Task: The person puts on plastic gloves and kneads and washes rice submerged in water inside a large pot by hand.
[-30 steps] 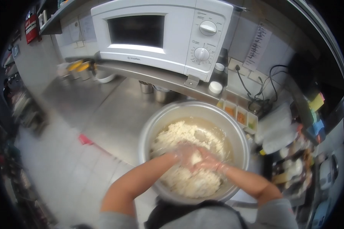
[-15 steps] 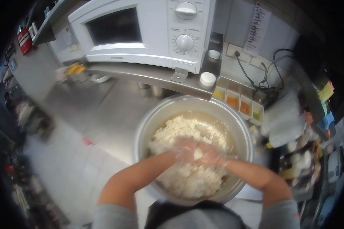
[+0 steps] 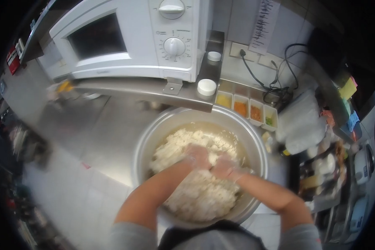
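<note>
A large round metal pot (image 3: 138,160) holds a pale, crumbly, rice-like mass (image 3: 200,196) with some cloudy liquid along its far side. My left hand (image 3: 198,157), in a clear thin glove, is down in the mass near the pot's middle. Just right of it, my right hand (image 3: 226,166), gloved the same way, also touches the mass. A little of the pale food shows between the two hands. The fingertips of both are blurred or sunk in the food, so their grip is hidden.
A white microwave (image 3: 141,41) stands on a metal shelf (image 3: 125,86) beyond the pot. White lidded jars (image 3: 206,87) sit at the shelf's end. Small containers of coloured ingredients (image 3: 248,109) line the pot's far right edge. Black cables (image 3: 279,93) and a plastic bag (image 3: 302,129) lie to the right.
My hands, earlier together around a small pale lump, are now slightly apart and lower in the mass. The lump no longer shows distinctly. The camera view has turned, shifting the microwave leftward.
</note>
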Demonstrator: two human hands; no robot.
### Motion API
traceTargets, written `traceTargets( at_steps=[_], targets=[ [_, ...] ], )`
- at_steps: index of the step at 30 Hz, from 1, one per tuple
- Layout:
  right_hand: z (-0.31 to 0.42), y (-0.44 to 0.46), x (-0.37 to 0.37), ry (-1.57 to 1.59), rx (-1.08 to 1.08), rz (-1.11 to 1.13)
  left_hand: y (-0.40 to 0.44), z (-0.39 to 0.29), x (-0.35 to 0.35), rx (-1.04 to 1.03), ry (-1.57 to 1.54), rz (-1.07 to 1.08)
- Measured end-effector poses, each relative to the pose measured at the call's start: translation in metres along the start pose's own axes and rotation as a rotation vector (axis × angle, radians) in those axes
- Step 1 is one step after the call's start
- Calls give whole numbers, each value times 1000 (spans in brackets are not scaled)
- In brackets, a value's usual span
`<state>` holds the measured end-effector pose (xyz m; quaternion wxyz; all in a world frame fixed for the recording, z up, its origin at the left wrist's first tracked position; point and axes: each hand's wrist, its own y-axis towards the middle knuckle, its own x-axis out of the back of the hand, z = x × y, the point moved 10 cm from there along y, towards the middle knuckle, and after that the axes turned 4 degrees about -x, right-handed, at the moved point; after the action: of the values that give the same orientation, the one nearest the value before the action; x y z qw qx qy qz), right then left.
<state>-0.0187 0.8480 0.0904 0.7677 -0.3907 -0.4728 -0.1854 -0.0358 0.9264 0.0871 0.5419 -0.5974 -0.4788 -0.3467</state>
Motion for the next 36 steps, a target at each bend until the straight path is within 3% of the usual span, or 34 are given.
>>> traceTargets(
  at_steps=[2,5,10,13,16,19,23,26,29,31,34,36],
  targets=[
    [-3,1,-2,9,9,-152,8,-3,1,1,31,-33],
    [23,-12,7,-126,208,-334,21,-5,5,-21,33,-129],
    [10,16,4,-171,237,-258,40,1,-4,-19,-66,-325],
    [9,30,1,-221,228,-236,3,-22,42,-69,-121,-367],
    [17,33,10,-280,233,-163,6,-4,19,-19,-250,-297],
    [22,42,15,-310,230,-135,2,-1,4,-95,-277,-158],
    [13,89,-7,-313,291,-172,-1,4,-30,-167,-135,-261],
    [14,71,21,-208,264,70,-4,3,-45,-206,-101,-235],
    [-4,88,24,-18,311,-206,1,8,-42,-256,-174,-344],
    [-13,103,17,136,196,-169,5,16,-46,-320,-277,-502],
    [-23,111,3,294,81,-92,16,25,-54,-117,-429,-215],
    [-32,126,-8,246,137,-137,10,26,-36,-132,-384,-348]
  ],
)
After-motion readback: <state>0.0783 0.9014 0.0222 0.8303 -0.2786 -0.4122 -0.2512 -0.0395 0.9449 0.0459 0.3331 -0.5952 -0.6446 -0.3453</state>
